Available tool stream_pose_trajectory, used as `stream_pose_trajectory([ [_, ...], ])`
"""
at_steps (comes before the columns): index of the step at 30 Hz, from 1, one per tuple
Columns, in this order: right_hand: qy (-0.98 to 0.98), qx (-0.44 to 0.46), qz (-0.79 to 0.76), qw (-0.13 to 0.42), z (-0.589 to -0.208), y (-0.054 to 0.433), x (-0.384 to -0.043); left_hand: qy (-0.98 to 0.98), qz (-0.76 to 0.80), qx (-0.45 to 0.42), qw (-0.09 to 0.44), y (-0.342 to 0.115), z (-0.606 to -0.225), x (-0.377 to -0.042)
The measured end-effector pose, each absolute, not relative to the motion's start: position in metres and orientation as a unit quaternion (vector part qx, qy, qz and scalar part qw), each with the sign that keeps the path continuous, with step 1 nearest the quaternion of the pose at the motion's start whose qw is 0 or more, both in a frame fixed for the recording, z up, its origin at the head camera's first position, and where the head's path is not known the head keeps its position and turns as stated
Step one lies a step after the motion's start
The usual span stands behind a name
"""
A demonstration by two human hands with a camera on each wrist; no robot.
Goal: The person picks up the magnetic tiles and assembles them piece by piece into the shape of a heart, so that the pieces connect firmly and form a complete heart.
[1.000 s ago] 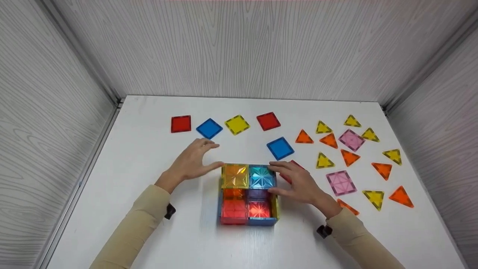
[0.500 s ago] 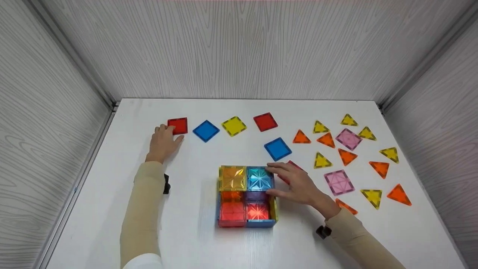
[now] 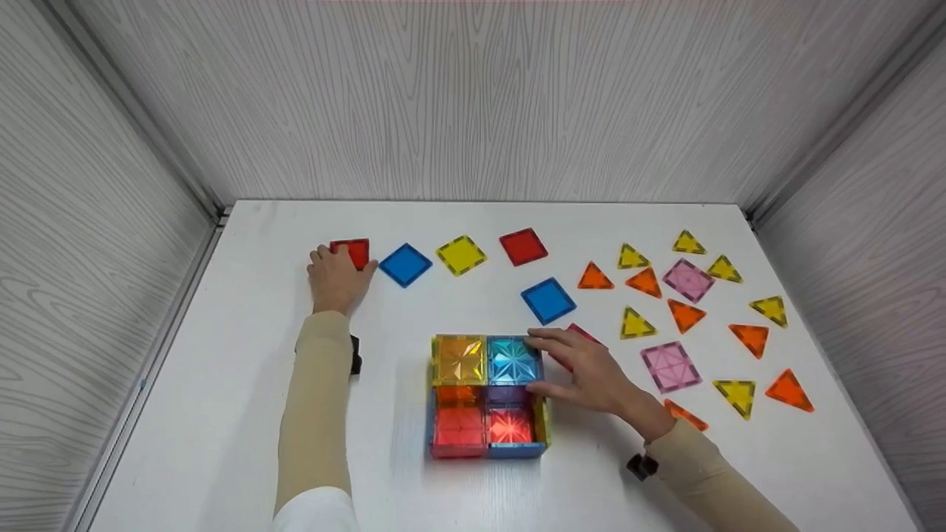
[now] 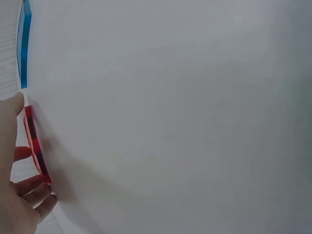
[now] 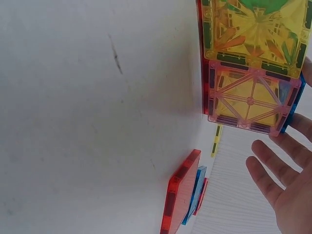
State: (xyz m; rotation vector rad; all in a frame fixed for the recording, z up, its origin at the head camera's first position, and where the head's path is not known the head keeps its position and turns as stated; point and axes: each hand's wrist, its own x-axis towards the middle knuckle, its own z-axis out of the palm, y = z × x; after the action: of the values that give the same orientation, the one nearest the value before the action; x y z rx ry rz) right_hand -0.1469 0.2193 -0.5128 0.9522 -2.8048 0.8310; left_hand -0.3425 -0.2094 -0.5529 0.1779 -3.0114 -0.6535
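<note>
My left hand (image 3: 338, 282) is at the back left, over a red square magnetic tile (image 3: 358, 250) lying flat. In the left wrist view, the thumb is at one end of the red tile (image 4: 36, 144) and the fingers are at the other. An open-fronted box of translucent magnetic tiles (image 3: 460, 432) stands at centre front, with a yellow tile (image 3: 461, 360) and a blue tile (image 3: 513, 360) side by side on top. At its right side, my right hand (image 3: 591, 373) touches the blue tile with loosely spread fingers; the right wrist view shows the box's side panels (image 5: 248, 100).
A blue tile (image 3: 405, 264), a yellow tile (image 3: 462, 255), a red tile (image 3: 523, 246) and another blue tile (image 3: 548, 300) lie behind the box. A red tile (image 3: 585, 334) is partly hidden by my right hand. Orange and yellow triangles (image 3: 686, 315) and pink squares (image 3: 669, 366) spread rightward.
My left hand has left the box's back left corner and moved to the far left red tile; its thumb has then shifted to the tile's right edge. The right hand stays put.
</note>
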Motion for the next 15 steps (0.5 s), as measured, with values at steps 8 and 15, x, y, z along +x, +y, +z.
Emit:
stream_pose_trajectory([
  [8, -0.91, 0.313, 0.271, 0.03, -0.512, 0.219, -0.145, -0.983, -0.173, 0.061, 0.008, -0.206, -0.547, -0.338],
  [15, -0.911, 0.315, 0.262, 0.038, -0.512, 0.219, -0.147, -0.986, -0.159, 0.042, -0.019, -0.216, -0.536, -0.328],
])
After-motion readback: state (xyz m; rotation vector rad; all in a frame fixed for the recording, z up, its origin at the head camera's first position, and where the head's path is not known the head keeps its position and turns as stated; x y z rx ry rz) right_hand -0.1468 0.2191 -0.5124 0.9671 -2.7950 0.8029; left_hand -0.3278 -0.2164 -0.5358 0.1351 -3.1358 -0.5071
